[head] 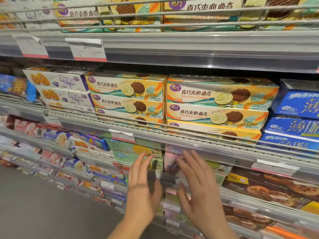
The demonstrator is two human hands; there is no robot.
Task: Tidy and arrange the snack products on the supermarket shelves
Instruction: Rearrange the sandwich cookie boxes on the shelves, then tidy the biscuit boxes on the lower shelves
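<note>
Head view: both hands reach toward the shelf below the yellow cookie boxes [217, 97]. The left hand [141, 187] and right hand [198, 185] have straight, spread fingers and grip nothing, nearing a green box [127, 152] and a pink box [172, 163]. The step looks like squaring these 2 flat cardboard boxes; next, press them flush behind the clear rail [207, 152].

Grey wire-fronted supermarket shelves [189, 49] with price tags [88, 49]. Middle shelf: white cookie boxes [57, 80] left, stacked yellow Sandwich Cookies boxes [219, 95] centre, blue boxes [296, 104] right. Lower shelf: green boxes [133, 152], brown cookie boxes [269, 188] right.
</note>
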